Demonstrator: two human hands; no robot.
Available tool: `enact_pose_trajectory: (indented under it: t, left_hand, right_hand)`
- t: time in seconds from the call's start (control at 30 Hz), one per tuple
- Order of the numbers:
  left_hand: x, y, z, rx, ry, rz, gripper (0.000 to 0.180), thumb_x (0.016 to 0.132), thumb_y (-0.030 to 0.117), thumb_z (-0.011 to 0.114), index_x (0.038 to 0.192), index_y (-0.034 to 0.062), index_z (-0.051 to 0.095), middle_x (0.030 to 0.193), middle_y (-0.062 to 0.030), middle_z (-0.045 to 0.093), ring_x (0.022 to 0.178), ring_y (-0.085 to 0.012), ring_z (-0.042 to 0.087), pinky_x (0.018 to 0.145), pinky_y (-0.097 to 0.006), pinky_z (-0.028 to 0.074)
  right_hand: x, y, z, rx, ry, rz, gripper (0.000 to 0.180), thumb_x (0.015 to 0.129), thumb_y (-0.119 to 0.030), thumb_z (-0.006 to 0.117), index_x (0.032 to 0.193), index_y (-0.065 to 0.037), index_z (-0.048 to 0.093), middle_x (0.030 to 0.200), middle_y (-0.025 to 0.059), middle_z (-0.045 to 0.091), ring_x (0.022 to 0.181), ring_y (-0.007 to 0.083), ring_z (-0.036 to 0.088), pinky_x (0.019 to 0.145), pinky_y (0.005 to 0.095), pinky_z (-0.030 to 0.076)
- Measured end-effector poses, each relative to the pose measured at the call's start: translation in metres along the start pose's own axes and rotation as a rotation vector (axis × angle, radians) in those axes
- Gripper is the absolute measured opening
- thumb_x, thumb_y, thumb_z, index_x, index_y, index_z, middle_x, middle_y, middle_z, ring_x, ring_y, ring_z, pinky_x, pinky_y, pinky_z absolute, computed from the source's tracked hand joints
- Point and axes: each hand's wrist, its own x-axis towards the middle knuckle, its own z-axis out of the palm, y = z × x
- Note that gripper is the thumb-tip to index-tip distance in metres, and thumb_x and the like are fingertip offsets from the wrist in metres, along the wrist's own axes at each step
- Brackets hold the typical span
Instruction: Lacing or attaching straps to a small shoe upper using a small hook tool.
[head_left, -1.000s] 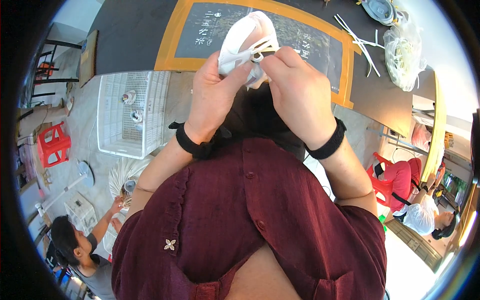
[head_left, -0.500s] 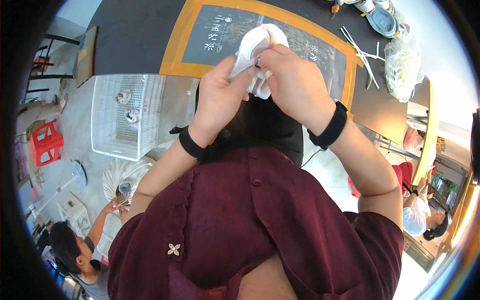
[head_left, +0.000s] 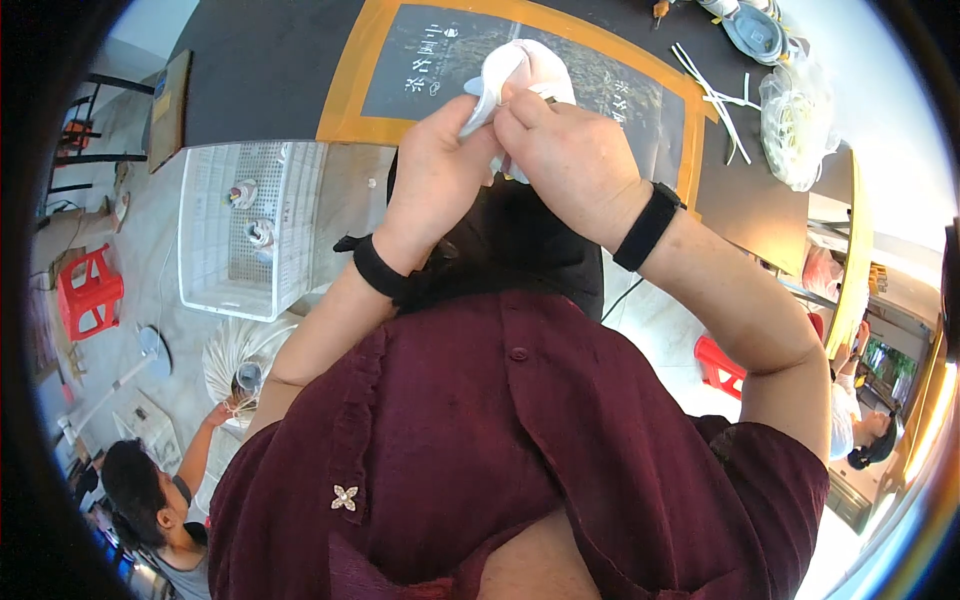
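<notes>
We see the left hand (head_left: 435, 165) gripping the left side of a white shoe (head_left: 545, 72) between thumb and fingers, held over the near edge of the table (head_left: 265, 70). The right hand (head_left: 570, 155) pinches at the shoe's opening, thumb and forefinger together, though we cannot tell on which part. White strips (head_left: 718, 98) lie on the table to the right, beside a clear bag (head_left: 800, 130).
</notes>
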Motion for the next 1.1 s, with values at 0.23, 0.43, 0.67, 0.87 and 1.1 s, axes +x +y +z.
enact_pose_trajectory:
  t: [0.23, 0.43, 0.67, 0.87, 1.1]
  left_hand:
    - [0.004, -0.006, -0.004, 0.190, 0.063, 0.160, 0.014, 0.091, 0.014, 0.064, 0.100, 0.0031, 0.063, 0.078, 0.0021, 0.062, 0.059, -0.0034, 0.052, 0.054, -0.020, 0.042]
    - [0.009, -0.009, -0.005, 0.131, 0.036, 0.097, 0.012, 0.091, 0.012, 0.064, 0.097, 0.0023, 0.062, 0.078, 0.0018, 0.060, 0.058, -0.0035, 0.050, 0.052, -0.021, 0.040]
    - [0.010, -0.012, -0.006, 0.119, 0.037, 0.082, 0.009, 0.092, 0.009, 0.060, 0.099, 0.0035, 0.062, 0.078, 0.0021, 0.060, 0.058, -0.0025, 0.048, 0.050, -0.019, 0.038]
    - [0.012, -0.019, -0.003, 0.091, 0.033, 0.060, 0.010, 0.093, 0.007, 0.057, 0.101, 0.0028, 0.062, 0.078, 0.0023, 0.060, 0.057, -0.0019, 0.047, 0.050, -0.018, 0.037]
    - [0.010, -0.022, -0.002, 0.030, 0.025, 0.060, 0.011, 0.092, 0.005, 0.058, 0.103, 0.0032, 0.062, 0.081, 0.0016, 0.061, 0.058, -0.0020, 0.048, 0.050, -0.019, 0.039]
  right_hand:
    - [-0.007, -0.001, -0.003, 0.154, 0.022, 0.196, 0.025, 0.080, -0.010, 0.063, 0.104, -0.005, 0.059, 0.100, 0.0114, 0.061, 0.080, 0.0290, 0.068, 0.065, 0.0378, 0.056]
    - [-0.002, 0.001, 0.006, 0.211, 0.072, 0.211, 0.024, 0.077, -0.009, 0.065, 0.101, -0.006, 0.060, 0.100, 0.0106, 0.061, 0.080, 0.0283, 0.068, 0.065, 0.0376, 0.056]
    - [0.006, 0.000, 0.012, 0.080, -0.010, 0.083, 0.016, 0.081, -0.014, 0.062, 0.094, -0.004, 0.060, 0.098, 0.0117, 0.063, 0.080, 0.0304, 0.066, 0.067, 0.0405, 0.055]
    - [0.014, 0.004, 0.007, 0.145, -0.034, 0.061, 0.010, 0.079, -0.009, 0.059, 0.086, -0.003, 0.061, 0.089, 0.0148, 0.062, 0.077, 0.0324, 0.065, 0.065, 0.0401, 0.055]
    - [0.033, 0.023, 0.003, 0.455, -0.354, 0.299, 0.015, 0.077, -0.006, 0.061, 0.092, -0.004, 0.060, 0.093, 0.0129, 0.062, 0.083, 0.0311, 0.066, 0.069, 0.0392, 0.055]
